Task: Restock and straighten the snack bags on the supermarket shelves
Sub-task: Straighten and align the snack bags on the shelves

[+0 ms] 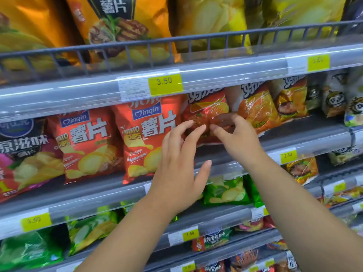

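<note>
A small red-orange chip bag (pixel 206 108) stands on the middle shelf (pixel 306 138), between a red Minqin potato chip bag (pixel 145 138) and an orange bag (pixel 257 108). My right hand (pixel 235 138) touches the lower front of the small red-orange bag with curled fingers. Whether they pinch the foil is unclear. My left hand (pixel 180 169) is in front of the same bag's lower left, fingers spread and nearly straight, fingertips at the bag's edge.
A second red Minqin bag (pixel 86 144) and a dark purple bag (pixel 25 154) stand to the left. Large yellow and orange bags (pixel 212 20) fill the railed top shelf. Green bags (pixel 225 191) sit on the lower shelves. Yellow price tags (pixel 165 83) line the shelf edges.
</note>
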